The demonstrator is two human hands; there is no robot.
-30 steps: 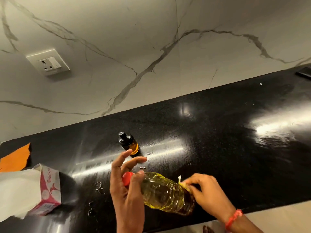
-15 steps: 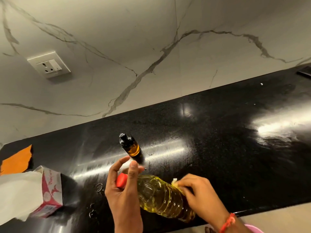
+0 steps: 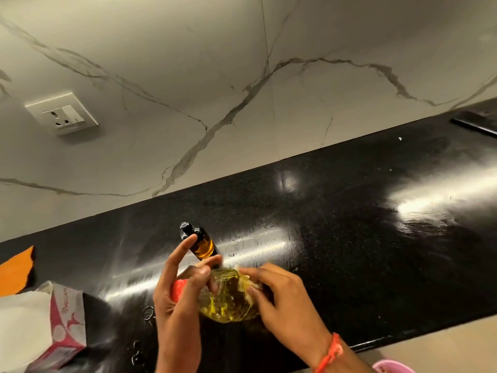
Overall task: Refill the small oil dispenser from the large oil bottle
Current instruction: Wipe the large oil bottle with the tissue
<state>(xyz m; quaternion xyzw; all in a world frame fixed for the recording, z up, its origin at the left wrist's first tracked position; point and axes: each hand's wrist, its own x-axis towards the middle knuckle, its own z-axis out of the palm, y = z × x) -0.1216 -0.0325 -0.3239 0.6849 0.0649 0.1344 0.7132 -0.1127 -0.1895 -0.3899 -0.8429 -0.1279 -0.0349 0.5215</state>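
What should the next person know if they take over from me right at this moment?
Left hand: wrapped round the red cap end of the large oil bottle, index finger raised.
Right hand: gripping the bottle's body from the other side.
The bottle is held on its side, low over the black counter; the cap looks still on.
Small oil dispenser: standing on the counter just behind the hands, black pump top on, amber oil inside.
Done: bottle picked up.
Left: take the cap off, open the dispenser, pour, close both.
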